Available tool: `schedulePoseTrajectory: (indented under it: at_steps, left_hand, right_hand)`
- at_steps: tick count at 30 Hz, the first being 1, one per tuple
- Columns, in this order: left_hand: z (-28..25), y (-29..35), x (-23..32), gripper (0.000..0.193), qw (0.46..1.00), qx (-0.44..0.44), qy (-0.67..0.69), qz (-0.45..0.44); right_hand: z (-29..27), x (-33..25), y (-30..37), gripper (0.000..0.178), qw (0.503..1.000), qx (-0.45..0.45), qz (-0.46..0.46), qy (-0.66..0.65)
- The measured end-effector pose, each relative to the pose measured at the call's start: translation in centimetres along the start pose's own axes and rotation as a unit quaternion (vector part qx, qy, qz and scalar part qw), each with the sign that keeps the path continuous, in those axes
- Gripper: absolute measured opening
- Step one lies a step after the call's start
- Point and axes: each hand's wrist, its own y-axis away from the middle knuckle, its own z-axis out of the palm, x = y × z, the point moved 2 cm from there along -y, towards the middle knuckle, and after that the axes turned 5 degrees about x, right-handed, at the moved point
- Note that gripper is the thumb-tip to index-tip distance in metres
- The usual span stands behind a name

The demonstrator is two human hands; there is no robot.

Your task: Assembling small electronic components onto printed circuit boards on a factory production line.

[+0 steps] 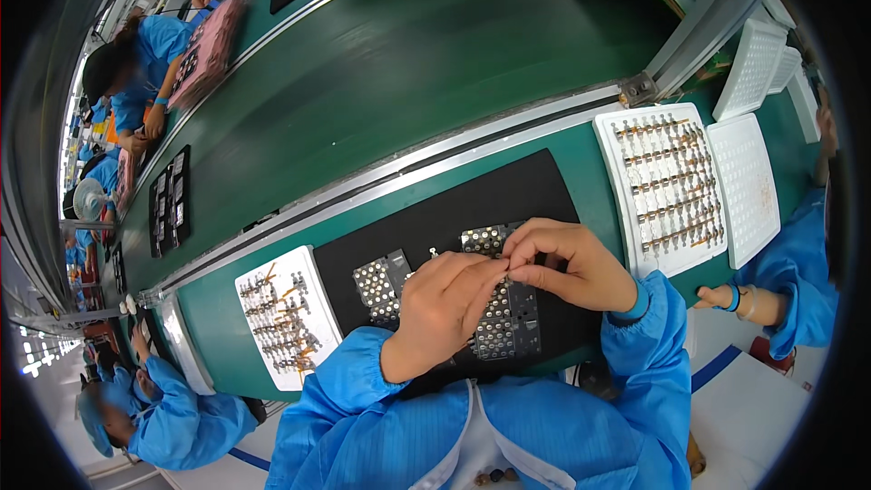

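Note:
My left hand and my right hand meet fingertip to fingertip above a dark panel dotted with rows of round silvery pieces. Both are closed in a pinch; whatever sits between the fingertips is too small and hidden to make out. Left of my left hand lies a second dark panel with similar round pieces. A small metal part shows just beyond the knuckles of my left hand. Under all this spreads a black mat, and my left hand covers part of both panels.
White trays with rows of small metal-and-amber parts stand left and right of the mat. Another white tray lies farther right. Beyond a metal rail runs a green belt. Co-workers sit at far left, lower left and right.

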Motion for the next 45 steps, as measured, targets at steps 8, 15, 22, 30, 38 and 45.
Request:
schedulePoseTrajectory:
  at_steps: [8,15,22,30,38,45]
  left_hand:
    - [1.9,0.8,0.4,0.035,0.989,-0.122,-0.087,0.005]
    - [3.2,2.2,0.4,0.047,0.975,-0.161,-0.152,0.009]
    - [3.2,2.2,0.4,0.049,0.974,-0.165,-0.156,0.001]
    - [3.2,2.1,0.4,0.051,0.974,-0.167,-0.152,0.001]
    - [3.2,2.1,0.3,0.050,0.977,-0.162,-0.141,-0.004]
    - [3.1,2.2,0.3,0.048,0.980,-0.143,-0.135,-0.024]
  right_hand:
    - [-1.8,0.4,0.6,0.006,0.976,0.070,0.078,0.193]
    - [-1.6,1.3,0.4,0.009,0.966,0.046,0.081,0.241]
    - [-1.4,1.1,0.3,0.008,0.963,0.046,0.085,0.250]
    - [-1.4,1.2,0.4,0.008,0.963,0.054,0.086,0.249]
    - [-1.3,1.4,0.4,0.008,0.962,0.060,0.088,0.252]
    - [-1.3,1.4,0.5,0.007,0.961,0.053,0.070,0.262]
